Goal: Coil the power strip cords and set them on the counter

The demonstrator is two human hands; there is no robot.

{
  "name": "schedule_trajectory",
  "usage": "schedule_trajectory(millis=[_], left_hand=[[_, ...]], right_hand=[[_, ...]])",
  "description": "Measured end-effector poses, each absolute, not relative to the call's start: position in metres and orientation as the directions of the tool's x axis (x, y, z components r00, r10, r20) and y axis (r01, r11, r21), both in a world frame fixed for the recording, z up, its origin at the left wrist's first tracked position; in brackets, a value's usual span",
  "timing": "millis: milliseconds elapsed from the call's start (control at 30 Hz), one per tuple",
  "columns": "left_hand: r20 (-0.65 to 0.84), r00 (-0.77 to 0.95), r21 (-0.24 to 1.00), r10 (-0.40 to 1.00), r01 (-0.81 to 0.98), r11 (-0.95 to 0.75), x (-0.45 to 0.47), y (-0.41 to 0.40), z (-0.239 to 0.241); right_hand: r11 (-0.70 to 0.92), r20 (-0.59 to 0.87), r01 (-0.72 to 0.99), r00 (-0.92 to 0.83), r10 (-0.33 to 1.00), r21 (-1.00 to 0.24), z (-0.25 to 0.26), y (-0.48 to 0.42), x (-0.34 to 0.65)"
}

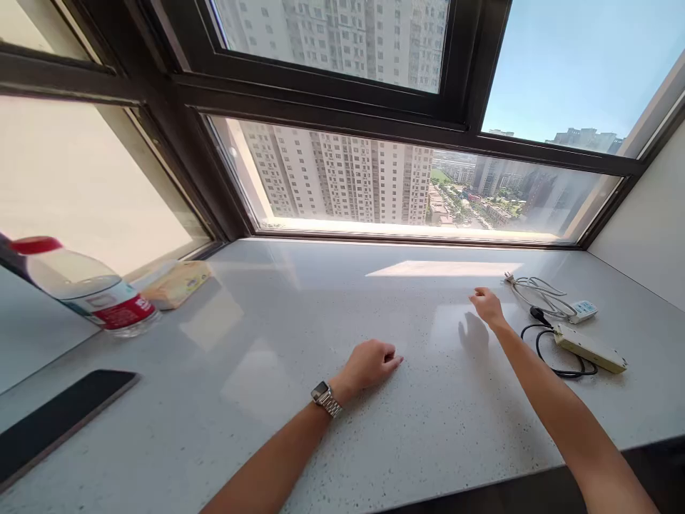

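The right hand (486,303), fingers loosely curled and empty, is reaching toward the white cable (538,291); the left hand (370,363) is resting half-curled on the desk (300,400).

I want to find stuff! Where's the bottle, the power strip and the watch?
bottle (88,289): head view, on its clear body above the red label.
power strip (589,348): head view, on the middle of its long top face.
watch (321,392): head view, on its dark face, left wrist.
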State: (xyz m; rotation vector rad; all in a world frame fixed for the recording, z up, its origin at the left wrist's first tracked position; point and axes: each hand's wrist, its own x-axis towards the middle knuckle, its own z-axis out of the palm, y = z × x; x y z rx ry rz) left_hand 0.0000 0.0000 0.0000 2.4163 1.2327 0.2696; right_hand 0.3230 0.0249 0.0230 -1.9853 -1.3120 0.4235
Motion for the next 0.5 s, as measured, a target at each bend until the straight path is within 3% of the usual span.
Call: schedule_trajectory(millis=[200,267,333,500], left_hand=[[-0.016,0.583,0.446,0.812,0.731,-0.516,-0.001,-0.001,-0.003],[-0.012,0.584,0.446,0.812,0.73,-0.518,-0.001,-0.001,-0.004],[-0.011,0.583,0.445,0.813,0.731,-0.518,0.0,-0.001,-0.004],[0.009,0.572,0.446,0.82,0.732,-0.515,-0.001,0.0,-0.005]], right_hand=[[-0.492,0.234,0.743,0.632,0.739,-0.453,0.063,0.025,0.422],[-0.621,0.202,0.758,0.651,0.731,-0.199,0.06,0.02,0.446],[-0.685,0.125,0.727,0.684,0.719,-0.035,0.054,0.015,0.464],[-0.707,0.091,0.707,0.704,0.704,-0.002,0.043,0.009,0.484]])
